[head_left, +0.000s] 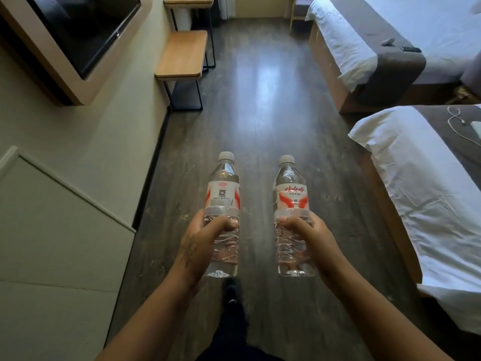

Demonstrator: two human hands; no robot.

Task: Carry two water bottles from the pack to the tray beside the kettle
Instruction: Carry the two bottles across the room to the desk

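Note:
I hold two clear water bottles upright in front of me, over the dark wood floor. The left bottle [223,194] has a white and red label with a small code square, and my left hand [200,243] is wrapped around its lower half. The right bottle [291,196] shows red characters on its label, and my right hand [309,238] grips it below the label. Both have grey caps. No pack, tray or kettle is in view.
A wall-mounted television [78,32] and a low wooden bench [182,56] line the left wall, with a wooden desk [188,0] beyond. Two beds with white sheets [421,183] [346,43] stand on the right. The floor aisle [260,105] runs ahead between them.

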